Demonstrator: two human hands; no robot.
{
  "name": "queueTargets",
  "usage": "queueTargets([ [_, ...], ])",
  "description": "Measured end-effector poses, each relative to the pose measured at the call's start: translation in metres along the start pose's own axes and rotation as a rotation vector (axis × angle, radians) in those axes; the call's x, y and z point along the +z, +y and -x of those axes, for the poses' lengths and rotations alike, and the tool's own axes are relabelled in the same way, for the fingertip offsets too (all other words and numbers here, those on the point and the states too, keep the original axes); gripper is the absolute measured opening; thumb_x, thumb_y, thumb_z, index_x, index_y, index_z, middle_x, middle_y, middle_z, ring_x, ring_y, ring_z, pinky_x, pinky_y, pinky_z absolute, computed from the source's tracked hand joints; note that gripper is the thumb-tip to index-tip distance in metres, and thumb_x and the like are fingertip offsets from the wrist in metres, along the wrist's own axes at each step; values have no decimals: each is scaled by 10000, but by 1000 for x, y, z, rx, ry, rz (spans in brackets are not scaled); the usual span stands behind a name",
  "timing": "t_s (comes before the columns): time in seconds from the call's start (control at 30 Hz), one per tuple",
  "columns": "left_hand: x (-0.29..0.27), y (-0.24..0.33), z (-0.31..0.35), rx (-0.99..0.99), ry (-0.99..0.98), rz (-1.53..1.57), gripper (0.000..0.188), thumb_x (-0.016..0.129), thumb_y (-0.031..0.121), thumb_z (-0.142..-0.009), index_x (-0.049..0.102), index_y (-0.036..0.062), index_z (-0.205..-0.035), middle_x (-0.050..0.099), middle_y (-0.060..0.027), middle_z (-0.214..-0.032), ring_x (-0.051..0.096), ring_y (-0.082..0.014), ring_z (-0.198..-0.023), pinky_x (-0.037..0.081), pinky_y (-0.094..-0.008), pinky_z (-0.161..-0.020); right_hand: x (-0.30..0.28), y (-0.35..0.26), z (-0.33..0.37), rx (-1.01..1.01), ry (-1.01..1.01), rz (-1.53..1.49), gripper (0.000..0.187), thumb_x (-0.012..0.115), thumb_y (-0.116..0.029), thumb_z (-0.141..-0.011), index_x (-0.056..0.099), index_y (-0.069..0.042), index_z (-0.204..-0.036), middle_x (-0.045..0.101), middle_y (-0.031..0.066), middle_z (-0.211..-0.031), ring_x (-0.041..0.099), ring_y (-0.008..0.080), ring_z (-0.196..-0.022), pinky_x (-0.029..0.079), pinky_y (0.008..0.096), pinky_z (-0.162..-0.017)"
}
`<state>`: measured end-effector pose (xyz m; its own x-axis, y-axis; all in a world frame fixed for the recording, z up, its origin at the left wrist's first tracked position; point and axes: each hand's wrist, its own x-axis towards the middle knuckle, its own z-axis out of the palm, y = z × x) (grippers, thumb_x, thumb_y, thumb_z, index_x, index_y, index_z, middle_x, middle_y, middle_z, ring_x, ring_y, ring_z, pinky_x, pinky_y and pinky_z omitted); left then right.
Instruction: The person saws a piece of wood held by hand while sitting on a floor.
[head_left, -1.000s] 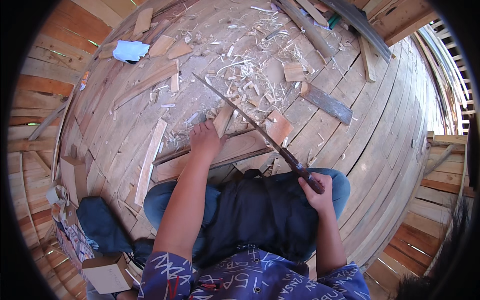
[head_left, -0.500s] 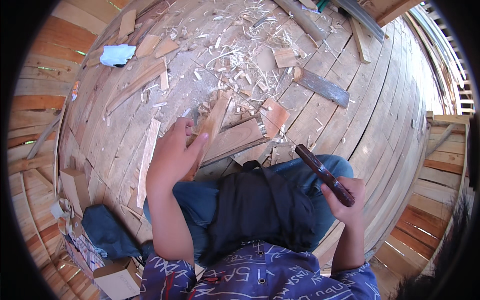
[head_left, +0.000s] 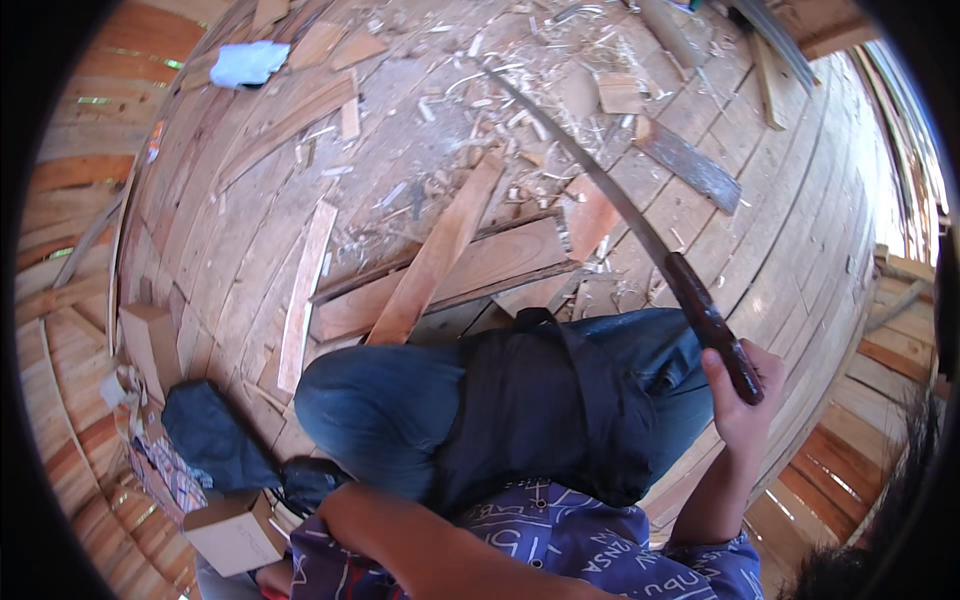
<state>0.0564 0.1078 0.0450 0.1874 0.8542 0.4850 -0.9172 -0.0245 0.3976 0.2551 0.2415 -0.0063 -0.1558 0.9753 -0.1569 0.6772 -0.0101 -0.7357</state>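
Observation:
My right hand [head_left: 750,390], above my right knee at the right, is closed round the dark brown handle of a machete [head_left: 622,205]. Its long thin blade points away up and to the left, held above the floor. My left forearm [head_left: 430,540] crosses low in front of my shirt; the hand itself is beyond the lower edge. In front of my knees, a narrow reddish plank [head_left: 442,250] lies slantwise across a wider board [head_left: 515,252] with rough dark edges. A thin pale strip of wood [head_left: 308,290] lies left of them.
Wood chips and curly shavings [head_left: 590,75] litter the plank floor ahead. A weathered grey board [head_left: 690,165] lies at the right, a light blue cloth [head_left: 248,64] far left. Cardboard boxes [head_left: 235,537] and a dark bag [head_left: 215,440] stand by my left side.
My left hand has left the planks and gone out of view, the forearm swinging down across my body. The machete has moved right, and its blade now shows broadside.

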Motion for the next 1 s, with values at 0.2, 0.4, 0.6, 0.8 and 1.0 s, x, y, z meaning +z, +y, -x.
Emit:
queueTargets([
  [0.2, -18, -21, -10, -251, -100, -1, 642, 513, 460, -896, 475, -98, -1212, 513, -326, -1174, 517, -435, -1117, 418, -509, -938, 1, 14, -2, -11, -9, 106, 363, 687, -224, -830, 488, -39, -591, 380, -45, -506, 322, 43, -500, 223, 249, -461],
  [0.4, -84, 4, -35, -1016, -210, -995, 487, 585, 382, -844, 622, -93, -945, 653, -263, -900, 654, -395, -875, 526, -451, -772, 4, 22, 3, -9, 9, 113, 362, 666, -260, -863, 498, -31, -639, 384, -35, -535, 326, 61, -513, 224, 268, -466],
  [0.6, -212, 51, 3, -1339, 635, -2090, 362, 579, 323, -875, 582, 16, -1067, 657, -174, -998, 630, -336, -958, 466, -478, -828, 12, -6, -6, -102, -35, 85, 412, 720, -201, -826, 443, -33, -572, 332, -42, -496, 279, 49, -499, 189, 266, -445],
  [0.8, -258, 48, -15, -985, 725, -1509, 595, 408, 552, -935, 566, 4, -1107, 657, -172, -1016, 632, -318, -987, 482, -459, -844, 26, -19, -14, -85, -86, 81, 373, 710, -173, -824, 477, -20, -577, 363, -38, -494, 302, 43, -496, 212, 258, -438],
  [1.0, -221, 63, -30, -332, 617, -194, 1040, 192, 818, -819, 400, -63, -1330, 516, -329, -1213, 521, -392, -1176, 425, -510, -977, 48, -14, -13, -50, -83, 28, 349, 710, -154, -817, 496, -10, -581, 375, -34, -487, 317, 42, -490, 233, 258, -432],
])
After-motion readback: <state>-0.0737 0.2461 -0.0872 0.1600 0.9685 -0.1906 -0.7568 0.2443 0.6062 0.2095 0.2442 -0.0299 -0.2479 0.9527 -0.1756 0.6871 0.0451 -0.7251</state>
